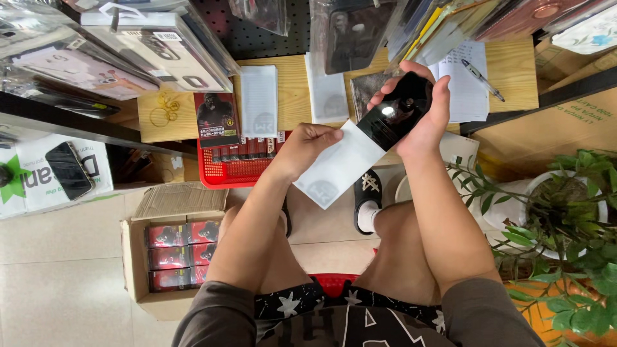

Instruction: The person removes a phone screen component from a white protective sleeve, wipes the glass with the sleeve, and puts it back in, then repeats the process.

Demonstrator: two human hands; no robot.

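My left hand [307, 142] pinches the upper edge of a white paper sleeve [337, 166] that hangs in front of my knees. My right hand [421, 106] grips a glossy black flat piece [395, 115], like a phone screen protector; its lower end sits in the mouth of the sleeve. Both hands are raised above my lap, just in front of a low wooden shelf [292, 87].
On the shelf lie white sleeves [258, 99], a dark packet [216, 119], rubber bands [164, 109], a notepad with a pen [482, 78]. A red basket [238, 168] sits below. A cardboard box of red packets [177, 254] stands at left, potted plant [565, 212] at right.
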